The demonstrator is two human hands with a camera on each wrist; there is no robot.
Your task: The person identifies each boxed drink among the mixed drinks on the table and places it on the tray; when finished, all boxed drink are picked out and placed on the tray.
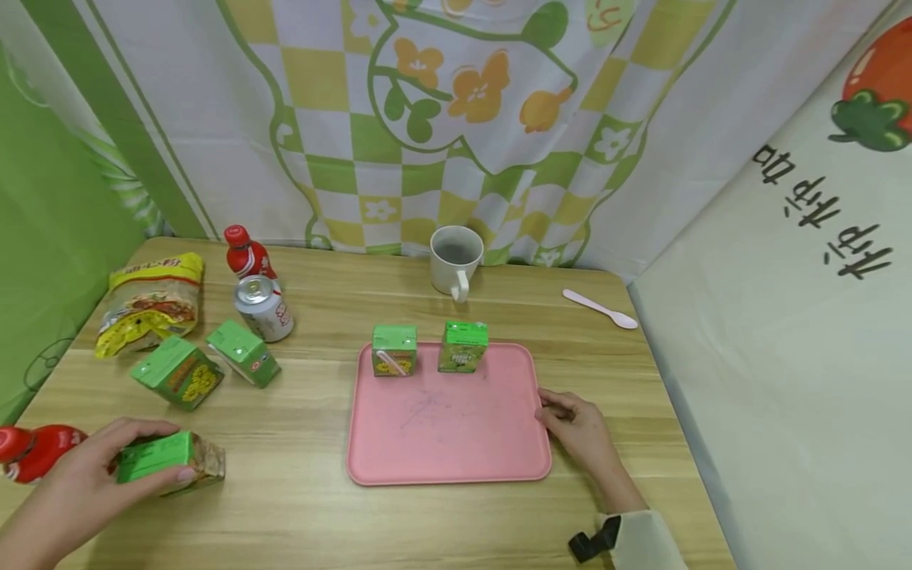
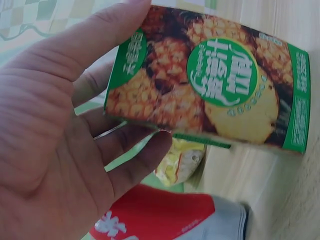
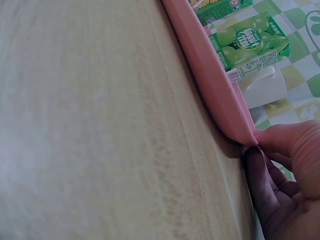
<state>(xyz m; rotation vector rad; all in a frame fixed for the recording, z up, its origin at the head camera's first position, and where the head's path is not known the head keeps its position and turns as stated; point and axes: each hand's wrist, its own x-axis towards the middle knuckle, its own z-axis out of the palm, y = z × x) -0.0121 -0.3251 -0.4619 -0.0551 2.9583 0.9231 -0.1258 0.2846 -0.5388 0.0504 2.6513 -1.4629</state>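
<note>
Wood-grain table (image 1: 299, 443) that carried a pink tray (image 1: 449, 435), a white mug (image 1: 454, 267) behind it, a pink spoon (image 1: 600, 309), a yellow food bag (image 1: 158, 293), a silver can (image 1: 265, 310), two red-capped bottles (image 1: 247, 257) (image 1: 50, 450), two green juice cartons (image 1: 244, 354) (image 1: 178, 372)

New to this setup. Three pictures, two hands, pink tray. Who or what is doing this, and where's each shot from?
No robot here: a person works bare-handed, wearing three cameras. The wide picture comes from the head, looking forward and down. The other two come from the wrists, each looking at that hand's work.

The left hand grips a pineapple-printed carton. The fingers of the right hand pinch the edge of a pink tray.

Two green cartons stand on the tray. Around it on the table: a mug beyond, a pink spoon to the right; leftward, two more green cartons, a silver can, two red-capped bottles and a yellow bag.
</note>
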